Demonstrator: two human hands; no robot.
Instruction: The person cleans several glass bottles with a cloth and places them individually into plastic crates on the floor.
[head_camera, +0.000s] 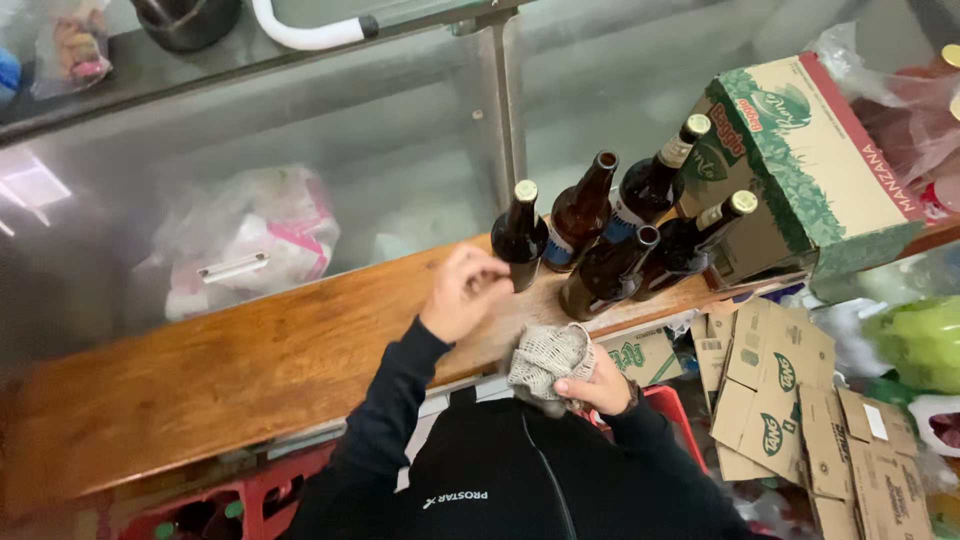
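Note:
Several dark brown glass bottles stand close together on a wooden counter, some capped in gold and some open. My left hand reaches up to the leftmost capped bottle, its fingers bunched against the bottle's lower side. My right hand stays close to my chest, below the counter's edge. It grips a crumpled grey-beige knitted cloth. An open bottle stands just above that cloth.
A green and tan cardboard box sits on the counter right of the bottles. Flattened cardboard pieces lie lower right, near a green bag. Red crates are under the counter. Behind the counter, a glass case holds a plastic bag.

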